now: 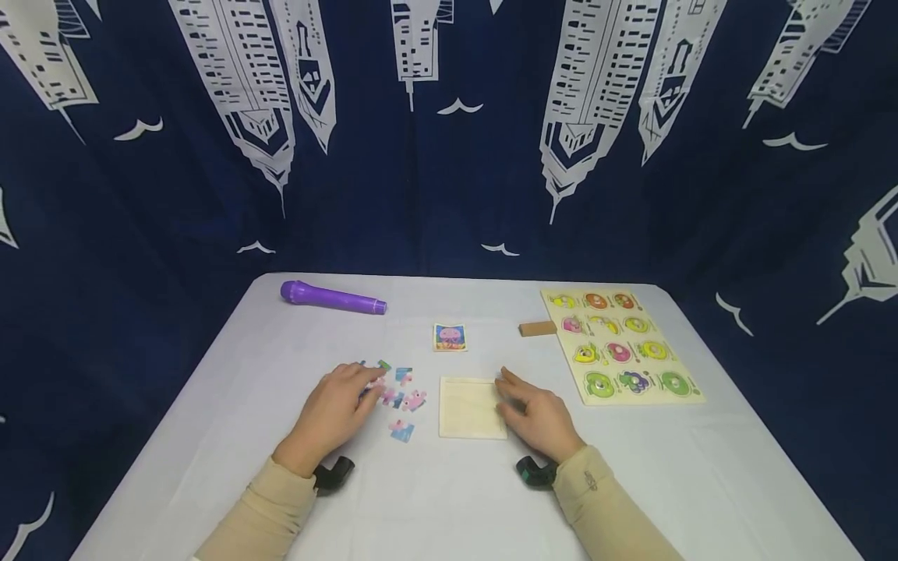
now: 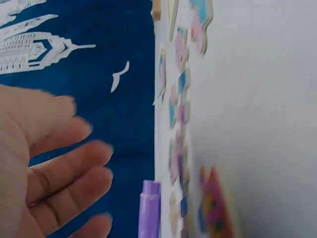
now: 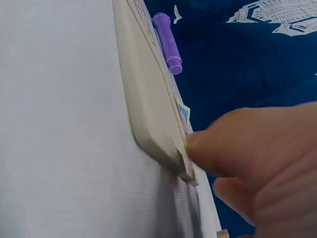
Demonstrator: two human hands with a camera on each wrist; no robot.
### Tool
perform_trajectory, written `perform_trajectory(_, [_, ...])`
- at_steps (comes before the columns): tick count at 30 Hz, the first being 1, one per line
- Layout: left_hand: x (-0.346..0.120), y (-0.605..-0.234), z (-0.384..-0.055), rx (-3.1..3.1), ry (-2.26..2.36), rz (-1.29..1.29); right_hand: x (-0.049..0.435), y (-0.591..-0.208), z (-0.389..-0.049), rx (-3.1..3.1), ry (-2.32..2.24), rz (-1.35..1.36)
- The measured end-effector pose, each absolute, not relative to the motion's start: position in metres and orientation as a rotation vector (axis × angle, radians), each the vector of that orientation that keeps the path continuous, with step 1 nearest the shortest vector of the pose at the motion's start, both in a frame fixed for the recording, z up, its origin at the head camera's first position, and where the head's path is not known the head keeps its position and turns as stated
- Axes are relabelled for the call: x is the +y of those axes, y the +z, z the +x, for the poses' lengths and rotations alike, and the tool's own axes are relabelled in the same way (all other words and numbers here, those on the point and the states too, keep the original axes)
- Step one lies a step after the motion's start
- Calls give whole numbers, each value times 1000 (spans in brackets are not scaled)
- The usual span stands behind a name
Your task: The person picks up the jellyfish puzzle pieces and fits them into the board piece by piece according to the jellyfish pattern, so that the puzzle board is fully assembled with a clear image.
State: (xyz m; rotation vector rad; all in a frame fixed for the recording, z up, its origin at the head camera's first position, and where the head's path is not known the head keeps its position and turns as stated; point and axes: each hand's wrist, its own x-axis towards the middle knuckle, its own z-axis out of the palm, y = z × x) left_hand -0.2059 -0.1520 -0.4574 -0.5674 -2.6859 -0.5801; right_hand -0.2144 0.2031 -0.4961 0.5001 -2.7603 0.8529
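Note:
Over a cluster of jigsaw pieces in pink and blue hovers my left hand, its fingers spread and loosely bent. In the left wrist view those fingers hold nothing, and a blurred, colourful piece shows low in the picture. My right hand is at the right edge of a shallow, pale wooden puzzle tray, fingers relaxed. The right wrist view has the thumb right at the tray's rim. The tray lies flat with a bare inside. Some pieces are hidden under the left hand.
Behind the tray lies a small square picture of a pink figure. A purple toy microphone lies at the back left. A fruit puzzle board lies at the right, with a small brown block against its left edge.

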Motion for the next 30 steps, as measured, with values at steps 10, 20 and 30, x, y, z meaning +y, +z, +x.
perform_trajectory(10, [-139, -471, -201, -2919, -587, -788, 200, -493, -209, -2846, 759, 528])
perform_trajectory(20, [-140, -473, -200, -2954, -590, -812, 196, -491, -208, -2859, 749, 478])
perform_trajectory(30, [-140, -479, -203, -2955, -638, -815, 202, -494, -209, -2867, 784, 480])
